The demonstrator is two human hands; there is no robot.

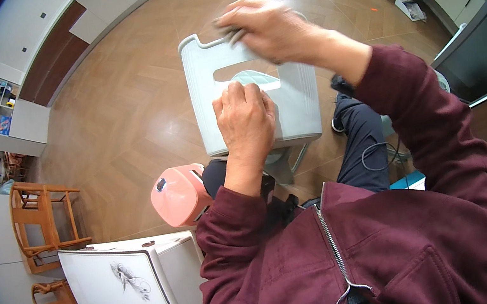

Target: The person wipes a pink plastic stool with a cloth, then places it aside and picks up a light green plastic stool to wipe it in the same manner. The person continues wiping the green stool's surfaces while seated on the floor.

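Note:
A pale grey plastic panel (213,113) with a rectangular opening stands before me, on what look like grey legs. Through the opening shows a mint-green quilted pad (255,76). My left hand (244,115) is curled over the lower rim of that opening, its fingertips hidden from view. Above the panel's far right part, my right hand (263,25) is raised and blurred by motion. Greyish shapes show at its bent fingers, but whether it holds something is too blurred to tell.
A pink lidded bin (178,196) stands by my left knee. Left of me are a white table (122,293) with a feather print and wooden chairs (44,219). A cable (377,156) loops over my right leg. A broom and dustpan (410,5) stand at far right.

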